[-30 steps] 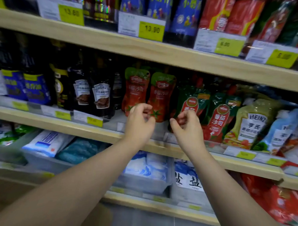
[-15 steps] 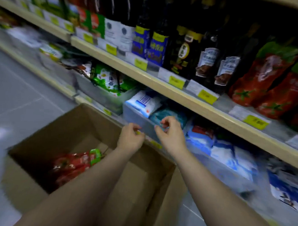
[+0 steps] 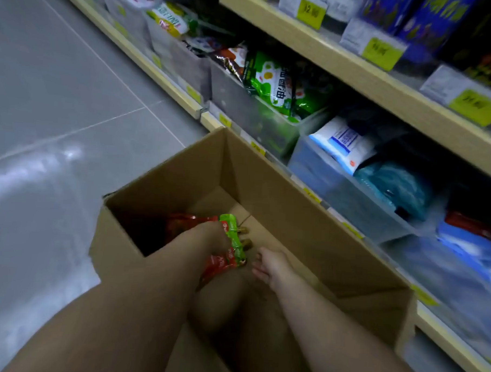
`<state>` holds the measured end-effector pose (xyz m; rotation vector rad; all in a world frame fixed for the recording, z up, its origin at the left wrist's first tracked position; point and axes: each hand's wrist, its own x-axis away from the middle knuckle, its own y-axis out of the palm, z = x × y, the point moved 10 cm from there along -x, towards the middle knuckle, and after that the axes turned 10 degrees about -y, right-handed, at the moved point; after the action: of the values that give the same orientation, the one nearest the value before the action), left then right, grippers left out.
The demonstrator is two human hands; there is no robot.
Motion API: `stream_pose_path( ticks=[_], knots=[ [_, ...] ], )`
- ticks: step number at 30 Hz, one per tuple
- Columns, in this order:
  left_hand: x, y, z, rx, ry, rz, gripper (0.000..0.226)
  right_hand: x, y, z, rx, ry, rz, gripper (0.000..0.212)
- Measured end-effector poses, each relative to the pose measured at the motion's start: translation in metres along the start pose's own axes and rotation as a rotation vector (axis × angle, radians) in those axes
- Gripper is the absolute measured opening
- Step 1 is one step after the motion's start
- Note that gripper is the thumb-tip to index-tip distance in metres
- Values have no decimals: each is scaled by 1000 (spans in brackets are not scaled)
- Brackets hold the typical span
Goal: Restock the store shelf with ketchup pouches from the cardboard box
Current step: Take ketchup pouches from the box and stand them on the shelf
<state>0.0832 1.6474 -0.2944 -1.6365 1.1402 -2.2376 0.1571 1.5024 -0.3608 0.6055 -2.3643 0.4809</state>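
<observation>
Ketchup pouches [image 3: 233,241], red with green tops, lie in a bunch down in the cardboard box [image 3: 293,221], near its left side. The left hand [image 3: 208,240] is right on top of them and touches them. Its fingers are hidden under the hand, so I cannot tell if it holds the pouches or just rests there. The right hand [image 3: 271,267] is also in the box, just beside the green tops. Its fingers are loose and spread a little, and it holds nothing.

The box is open at the top and sits on a shiny grey tile floor [image 3: 60,79]. It stands close against the bottom of a long wooden shelf [image 3: 356,75] on the right.

Yellow price tags [image 3: 381,52] stick to the shelf edge. Under that shelf, see-through bins [image 3: 236,106] hold green bags [image 3: 274,83], a white and blue pack [image 3: 342,142] and a blue-green bag [image 3: 393,186]. The tall box walls stand between the pouches and the shelf.
</observation>
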Motion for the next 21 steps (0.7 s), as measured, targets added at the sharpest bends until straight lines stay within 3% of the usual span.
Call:
stream_pose_path(
  ticks=[3,6,9,13,14,16,18,21],
  knots=[
    [-6,8,-3,-47,2,-66,37,-8,10,25,-91,117,32,13],
    [-10,39,-8,-207,36,-224,49,-19,21,32,-65,115,24,11],
    [-18,65,-23,-310,1,-378,58,-27,33,38,-7,109,-19,26],
    [-32,47,-11,-296,65,-175,52,-28,39,45,-2,103,-31,15],
    [-37,44,-15,-271,30,-124,53,-28,38,43,3,73,-35,6],
    [-45,38,-31,-184,-94,-50,66,-26,32,34,-11,-3,-51,6],
    [-46,34,-39,-143,-164,-25,77,-21,25,17,-36,-83,-75,1],
    [-46,26,-31,-108,-128,-31,79,-7,10,-12,-62,-190,-74,7]
  ],
)
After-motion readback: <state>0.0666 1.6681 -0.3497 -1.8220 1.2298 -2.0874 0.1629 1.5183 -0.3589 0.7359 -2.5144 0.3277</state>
